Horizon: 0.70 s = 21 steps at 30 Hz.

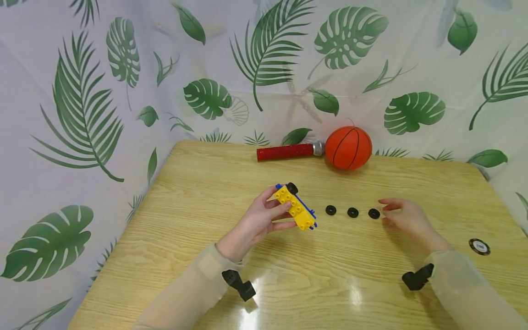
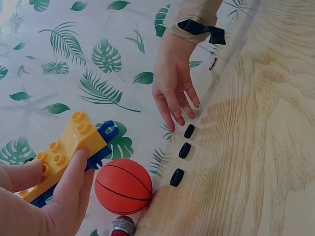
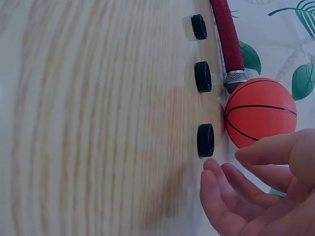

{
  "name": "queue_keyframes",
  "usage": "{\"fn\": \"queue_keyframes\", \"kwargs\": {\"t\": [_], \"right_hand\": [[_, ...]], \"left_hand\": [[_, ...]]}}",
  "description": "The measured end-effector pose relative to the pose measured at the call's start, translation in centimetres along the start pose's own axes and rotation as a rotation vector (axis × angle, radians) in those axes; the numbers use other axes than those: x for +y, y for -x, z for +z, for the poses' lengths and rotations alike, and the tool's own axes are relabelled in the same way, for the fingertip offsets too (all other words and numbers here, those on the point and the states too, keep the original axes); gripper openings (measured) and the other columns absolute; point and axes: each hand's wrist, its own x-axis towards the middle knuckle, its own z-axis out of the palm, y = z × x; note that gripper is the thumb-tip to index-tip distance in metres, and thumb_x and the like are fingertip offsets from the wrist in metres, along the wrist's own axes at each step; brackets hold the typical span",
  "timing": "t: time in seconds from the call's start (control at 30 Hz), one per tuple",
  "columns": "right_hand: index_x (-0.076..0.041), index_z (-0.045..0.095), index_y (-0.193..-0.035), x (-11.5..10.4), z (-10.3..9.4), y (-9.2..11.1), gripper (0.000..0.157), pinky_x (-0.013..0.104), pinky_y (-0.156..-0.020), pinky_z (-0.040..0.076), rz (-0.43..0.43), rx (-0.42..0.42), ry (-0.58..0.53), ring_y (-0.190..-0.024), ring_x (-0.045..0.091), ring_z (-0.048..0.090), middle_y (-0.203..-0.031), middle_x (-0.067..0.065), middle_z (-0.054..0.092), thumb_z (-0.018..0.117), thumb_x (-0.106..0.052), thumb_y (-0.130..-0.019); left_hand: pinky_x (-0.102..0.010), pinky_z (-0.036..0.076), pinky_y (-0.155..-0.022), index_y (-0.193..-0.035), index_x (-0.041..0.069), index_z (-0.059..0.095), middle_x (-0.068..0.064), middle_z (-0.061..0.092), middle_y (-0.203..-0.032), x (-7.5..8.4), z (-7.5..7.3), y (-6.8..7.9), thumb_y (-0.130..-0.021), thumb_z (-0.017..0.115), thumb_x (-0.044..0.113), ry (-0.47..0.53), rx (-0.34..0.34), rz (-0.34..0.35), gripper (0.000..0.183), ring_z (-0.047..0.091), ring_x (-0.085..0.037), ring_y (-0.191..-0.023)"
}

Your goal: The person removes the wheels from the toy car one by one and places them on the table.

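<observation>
A yellow-and-blue plastic toy car body (image 1: 296, 209) with round studs is sitting in the left hand (image 1: 260, 217), just left of the low centre of the head view. Its long axis is slanting from upper left to lower right there, the end with a fitted black wheel (image 1: 292, 188) pointing to the upper left and the end with small blue hooks pointing to the lower right, towards the counter (image 1: 309, 284). In the left wrist view the hooked end is aiming at the upper right.

The left hand is gripping the body, its thumb pressing on the studded face and its fingers supporting the other side. The right hand (image 1: 408, 222) is holding nothing, its fingers bending loosely, well apart from the body in the right half of the head view.

Between the hands, three loose round black plastic wheels (image 1: 352, 212) are lying in a row on the pale wood-grain counter. The right fingertips are hovering just beside the rightmost wheel; whether they are touching it is hard to tell. Beyond, a red microphone (image 1: 284, 152) with a silver head is resting beside an orange ball (image 1: 348, 147) with black lines.
</observation>
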Motion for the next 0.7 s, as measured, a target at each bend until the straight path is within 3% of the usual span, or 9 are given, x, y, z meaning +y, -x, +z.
{"fn": "queue_keyframes", "kwargs": {"t": [0.1,0.23,0.47,0.6,0.7], "right_hand": [[0.013,0.045,-0.140,-0.2,-0.1,0.0,0.045,0.033,-0.071,0.062,-0.028,0.036,0.068,-0.086,0.022,0.071,-0.131,0.042,0.049,0.051,-0.006,-0.100],[0.011,0.043,-0.142,-0.7,-0.2,0.2,0.046,0.035,-0.073,0.062,-0.041,0.029,0.054,-0.092,0.027,0.071,-0.131,0.040,0.049,0.052,-0.010,-0.102],[0.006,0.032,-0.150,-2.7,-0.3,0.7,0.054,0.029,-0.080,0.060,-0.074,-0.058,-0.110,-0.090,-0.001,0.066,-0.139,0.035,0.045,0.048,-0.019,-0.105],[0.005,0.031,-0.151,-3.9,-0.2,1.0,0.057,0.026,-0.080,0.059,-0.109,-0.086,-0.167,-0.092,-0.003,0.065,-0.138,0.031,0.049,0.050,-0.020,-0.105],[0.004,0.032,-0.151,-4.7,-0.2,1.2,0.057,0.025,-0.080,0.059,-0.122,-0.090,-0.185,-0.094,-0.001,0.066,-0.130,0.018,0.057,0.052,-0.021,-0.104]], "left_hand": [[-0.037,0.062,-0.077,-0.146,0.025,0.043,-0.017,0.058,-0.129,0.0,0.0,0.0,-0.096,0.062,0.006,0.002,-0.005,0.003,0.056,0.068,-0.026,-0.104],[-0.037,0.062,-0.077,-0.147,0.024,0.043,-0.018,0.057,-0.129,-0.1,-0.1,-0.1,-0.097,0.061,0.006,0.006,-0.011,0.003,0.057,0.067,-0.026,-0.103],[-0.038,0.061,-0.078,-0.147,0.027,0.043,-0.016,0.057,-0.130,-0.1,-0.1,-0.1,-0.097,0.060,0.006,0.000,-0.018,0.010,0.057,0.067,-0.027,-0.104],[-0.039,0.061,-0.078,-0.148,0.029,0.042,-0.016,0.058,-0.131,-0.2,-0.2,-0.2,-0.098,0.060,0.006,-0.011,-0.014,0.016,0.058,0.068,-0.027,-0.104],[-0.039,0.061,-0.078,-0.150,0.028,0.039,-0.016,0.058,-0.134,-0.2,-0.2,-0.2,-0.098,0.060,0.005,-0.005,-0.011,0.012,0.061,0.068,-0.026,-0.104]]}}
